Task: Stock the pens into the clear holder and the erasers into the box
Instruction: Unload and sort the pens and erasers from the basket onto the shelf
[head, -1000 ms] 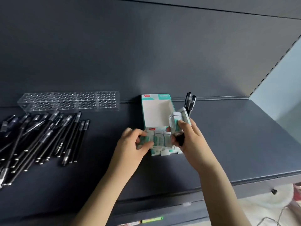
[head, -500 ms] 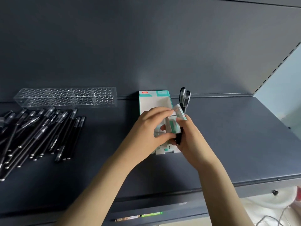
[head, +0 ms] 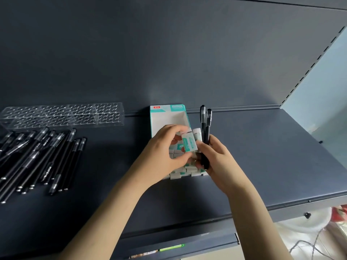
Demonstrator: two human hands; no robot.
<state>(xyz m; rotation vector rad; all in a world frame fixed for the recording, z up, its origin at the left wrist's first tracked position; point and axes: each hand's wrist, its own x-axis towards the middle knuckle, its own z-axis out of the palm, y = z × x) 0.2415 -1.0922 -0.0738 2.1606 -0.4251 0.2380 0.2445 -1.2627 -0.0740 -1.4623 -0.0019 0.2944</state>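
Matte shelf (head: 262,156), boxy, perhaps paper-sleeved eraser (head: 190,145)

The left hand (head: 161,158) covers most of the erasers (head: 175,175) in the box (head: 169,119). The loose pens (head: 56,147) run off the left edge. Print on the box is too small to read.

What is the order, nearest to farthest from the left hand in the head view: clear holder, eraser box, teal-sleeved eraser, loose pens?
1. The teal-sleeved eraser, pinched in the left hand.
2. The eraser box, just under and behind that hand.
3. The clear holder, back left, and the loose pens, left: too close to call.
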